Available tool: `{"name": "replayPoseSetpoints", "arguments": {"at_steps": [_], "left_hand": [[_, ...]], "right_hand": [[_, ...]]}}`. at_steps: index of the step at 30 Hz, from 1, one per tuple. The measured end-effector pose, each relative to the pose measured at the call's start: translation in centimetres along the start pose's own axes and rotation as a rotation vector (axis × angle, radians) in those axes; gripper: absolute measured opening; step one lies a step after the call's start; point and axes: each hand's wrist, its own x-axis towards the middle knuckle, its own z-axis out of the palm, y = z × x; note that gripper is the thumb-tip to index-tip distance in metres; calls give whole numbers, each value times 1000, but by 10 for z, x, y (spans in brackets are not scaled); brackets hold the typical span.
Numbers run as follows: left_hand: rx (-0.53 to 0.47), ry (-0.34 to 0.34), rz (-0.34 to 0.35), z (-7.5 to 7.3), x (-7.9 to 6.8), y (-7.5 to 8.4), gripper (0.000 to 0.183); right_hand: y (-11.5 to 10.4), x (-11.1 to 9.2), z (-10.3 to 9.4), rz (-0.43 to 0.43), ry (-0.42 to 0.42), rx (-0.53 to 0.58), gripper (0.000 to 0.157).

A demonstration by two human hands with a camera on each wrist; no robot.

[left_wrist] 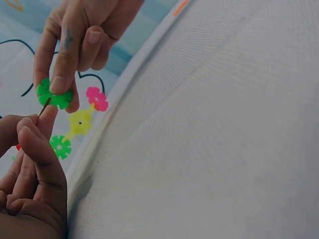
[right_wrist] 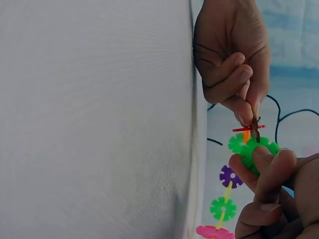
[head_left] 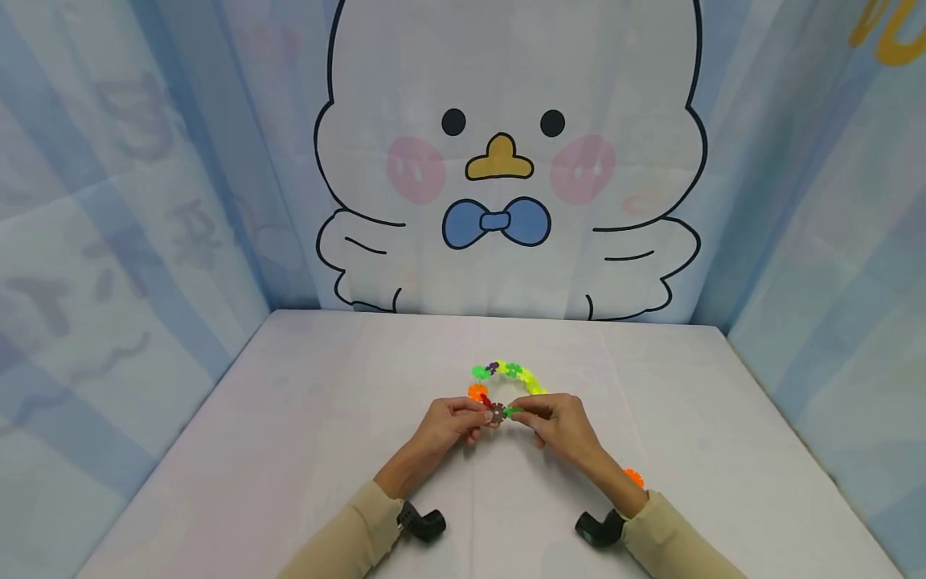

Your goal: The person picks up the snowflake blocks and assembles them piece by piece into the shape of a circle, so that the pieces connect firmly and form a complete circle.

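Note:
My left hand (head_left: 447, 426) pinches a brown notched plastic disc (head_left: 498, 414) between thumb and fingers. Facing it, my right hand (head_left: 564, 426) pinches a green notched disc (right_wrist: 269, 146) by its far side. The two discs meet edge to edge, the brown one standing crosswise at a notch of the green one in both wrist views. Beside the brown disc sits a red disc (right_wrist: 240, 130), part of a curved chain of joined discs. An orange disc (head_left: 477, 392), a purple disc (right_wrist: 231, 176) and several green, yellow and pink ones make up this arc beyond the hands.
A loose orange disc (head_left: 633, 477) lies on the white table (head_left: 289, 450) by the right forearm, partly hidden by it. Printed cloth curtains (head_left: 130, 201) stand around the table's back and sides. Black wrist cameras (head_left: 423, 523) sit at both cuffs.

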Motion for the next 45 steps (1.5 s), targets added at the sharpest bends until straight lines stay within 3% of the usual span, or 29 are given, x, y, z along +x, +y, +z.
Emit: {"name": "replayPoseSetpoints", "arguments": {"at_steps": [14,20,30,36,45], "left_hand": [[-57,-5,-6,1,1,0,10],[-37,4,13,1,1,0,14],[-15,-3,23,1,1,-1,19],[-23,-23,36,2,0,-2,18],[-14,-42,38,1,0,-2,14]], "right_hand": [[-2,-2,4,-19,27,9,14],[-2,-2,7,-50,41,-7,13],[-4,-2,2,-28,-9,-64,13],[-4,-9,-19,37,-91,-123,28],[0,-31,-85,154,-282,-383,19]]}}
